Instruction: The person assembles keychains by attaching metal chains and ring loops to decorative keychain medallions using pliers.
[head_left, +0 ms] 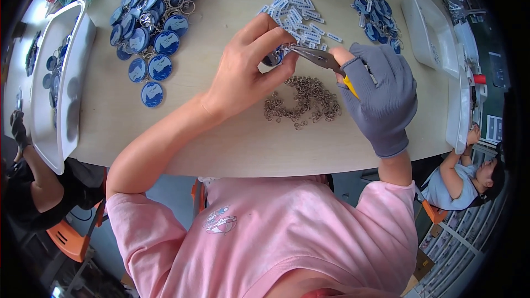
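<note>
Between thumb and fingers, my bare left hand point(251, 63) pinches a blue keychain point(271, 58), mostly covered by the fingers. My right hand point(381, 94), in a grey fingerless glove, is closed round pliers point(317, 57) with yellow grips. The plier tips meet the keychain's metal end at my left fingertips; the small part there is too fine to make out. Just below the hands lies a heap of small metal rings point(303, 101). Beyond them is a pile of small white printed tags point(298, 11).
A large pile of round blue keychains point(160, 66) spreads at the far left, and a smaller keychain pile point(378, 14) lies far right. White trays point(70, 77) flank the table point(221, 149). People sit at both sides, one in a light blue top point(450, 182).
</note>
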The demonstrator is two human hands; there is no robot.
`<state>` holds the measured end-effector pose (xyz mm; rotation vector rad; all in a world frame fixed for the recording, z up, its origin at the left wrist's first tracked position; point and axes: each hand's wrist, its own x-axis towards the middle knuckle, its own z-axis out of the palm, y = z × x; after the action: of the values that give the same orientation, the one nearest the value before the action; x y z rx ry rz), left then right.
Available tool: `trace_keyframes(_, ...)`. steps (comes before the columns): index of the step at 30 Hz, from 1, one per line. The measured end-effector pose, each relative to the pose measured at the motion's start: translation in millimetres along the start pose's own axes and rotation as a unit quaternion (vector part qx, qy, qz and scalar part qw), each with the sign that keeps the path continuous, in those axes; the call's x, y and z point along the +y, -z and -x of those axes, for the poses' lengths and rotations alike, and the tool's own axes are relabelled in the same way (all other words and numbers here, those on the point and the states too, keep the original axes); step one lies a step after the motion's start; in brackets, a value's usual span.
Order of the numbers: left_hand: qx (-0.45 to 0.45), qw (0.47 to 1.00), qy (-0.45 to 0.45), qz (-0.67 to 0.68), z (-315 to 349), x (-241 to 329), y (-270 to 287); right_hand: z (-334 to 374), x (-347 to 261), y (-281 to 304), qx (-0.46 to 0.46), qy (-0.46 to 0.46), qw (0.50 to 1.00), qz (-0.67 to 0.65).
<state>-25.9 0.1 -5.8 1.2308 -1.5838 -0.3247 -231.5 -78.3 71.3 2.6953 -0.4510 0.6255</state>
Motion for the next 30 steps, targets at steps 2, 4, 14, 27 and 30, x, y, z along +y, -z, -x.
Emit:
trace_keyframes(2, 0.041, 0.998, -0.036, -0.023, -3.1, -0.5, -2.4, 0.3, -1.0, 0.7, -0.003, -0.001, 1.0, -0.003)
trace_keyframes(4, 0.083, 0.993, -0.074, -0.046, -5.7, 0.2, -3.4, -0.9, -3.2, -0.4, -0.008, -0.011, 1.0, -0.004)
trace_keyframes(14, 0.034, 0.98, -0.101, -0.167, -8.1, 5.2, -1.8, 3.9, 0.5, -9.8, 0.053, 0.0, 0.996, 0.067)
trace_keyframes(27, 0.088, 0.996, 0.025, -0.008, -3.0, 19.9, -6.1, 0.4, -24.3, -12.1, 0.039, -0.133, 0.985, -0.105)
trace_keyframes(30, 0.095, 0.995, 0.029, -0.009, -1.7, 19.1, -6.2, -0.1, -32.8, -10.2, 0.03, -0.152, 0.981, -0.115)
